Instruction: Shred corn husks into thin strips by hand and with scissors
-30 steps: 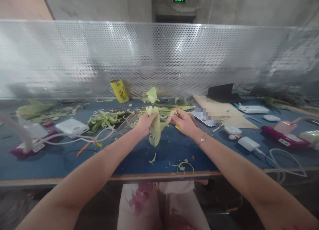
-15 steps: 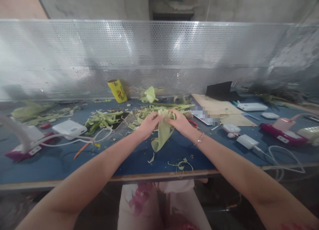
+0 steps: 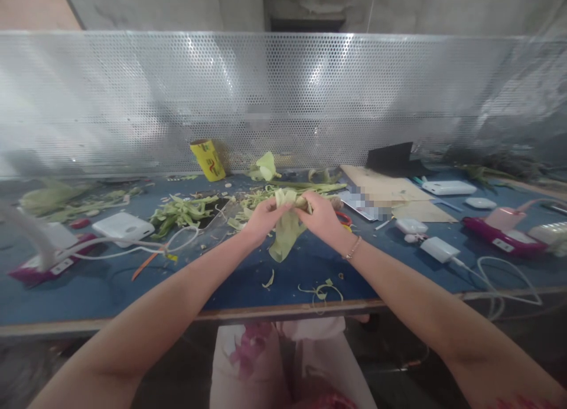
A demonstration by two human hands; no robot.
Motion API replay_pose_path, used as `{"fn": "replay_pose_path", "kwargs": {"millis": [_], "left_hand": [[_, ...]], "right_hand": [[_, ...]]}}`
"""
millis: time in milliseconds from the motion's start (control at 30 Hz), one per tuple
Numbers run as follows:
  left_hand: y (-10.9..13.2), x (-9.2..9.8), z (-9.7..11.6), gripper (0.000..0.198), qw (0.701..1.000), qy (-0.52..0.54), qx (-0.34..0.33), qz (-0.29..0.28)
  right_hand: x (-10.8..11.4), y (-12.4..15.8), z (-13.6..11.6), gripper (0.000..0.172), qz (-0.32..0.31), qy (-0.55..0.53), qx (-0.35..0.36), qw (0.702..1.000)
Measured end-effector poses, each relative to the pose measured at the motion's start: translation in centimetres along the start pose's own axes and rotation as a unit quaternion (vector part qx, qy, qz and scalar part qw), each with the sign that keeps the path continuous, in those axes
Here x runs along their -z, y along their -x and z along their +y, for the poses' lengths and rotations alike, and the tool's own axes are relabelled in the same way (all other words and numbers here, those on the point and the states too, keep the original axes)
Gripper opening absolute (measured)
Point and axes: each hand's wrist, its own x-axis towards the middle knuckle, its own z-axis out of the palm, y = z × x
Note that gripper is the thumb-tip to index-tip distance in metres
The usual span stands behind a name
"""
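Pale green corn husk [image 3: 284, 238] hangs from between my hands above the blue table [image 3: 248, 288], its lower end drooping toward the front. My left hand [image 3: 264, 218] pinches its left side with closed fingers. On the other side, my right hand [image 3: 318, 215] has its fingers closed on the same husk, near the folded top. Some of the fingertips are hidden by the leaf. Behind both hands lies a loose pile of green strips and stalks [image 3: 321, 187]. A bit of red-handled tool [image 3: 343, 218] shows just right of my right hand.
Left are cut green strips [image 3: 183, 214], a yellow can-like container [image 3: 209, 161], a white power bank [image 3: 123, 227] and a power strip [image 3: 57, 264]. Right lie a phone [image 3: 361, 205], cardboard [image 3: 385, 187], a white charger [image 3: 440, 251] and cables. A perforated metal screen [image 3: 283, 96] stands behind.
The husk's hanging part has spread and shifted slightly upward. My right hand has turned a little and its fingers have curled closer to my left hand.
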Motion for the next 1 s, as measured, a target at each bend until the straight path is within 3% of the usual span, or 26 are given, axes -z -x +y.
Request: {"fn": "replay_pose_path", "kwargs": {"millis": [333,500,600,700,800,933,1000], "left_hand": [[-0.6,0.3,-0.8,0.029,0.995,-0.041,-0.019,0.087],[-1.0,0.5,-1.1,0.025,0.993,0.004,0.009,0.116],[-1.0,0.6,-1.0,0.024,0.991,0.039,0.033,0.125],[-1.1,0.7,-0.8,0.024,0.987,0.061,0.058,0.136],[-1.1,0.8,-0.8,0.023,0.988,0.052,0.053,0.136],[-0.8,0.5,-0.7,0.016,0.997,0.026,0.035,0.065],[-0.5,0.2,-0.5,0.013,0.999,0.02,0.033,0.018]], "right_hand": [[0.6,0.4,-0.4,0.021,-0.034,0.005,0.137,0.99],[1.6,0.5,-0.6,0.018,-0.134,0.042,0.261,0.955],[2.3,0.6,-0.8,0.017,-0.16,0.018,0.278,0.947],[2.5,0.7,-1.2,0.015,-0.134,-0.048,0.235,0.962],[2.2,0.8,-1.5,0.015,-0.115,-0.126,0.121,0.978],[1.2,0.5,-1.1,0.02,-0.087,-0.179,-0.076,0.977],[0.8,0.3,-0.7,0.027,-0.051,-0.142,-0.111,0.982]]}}
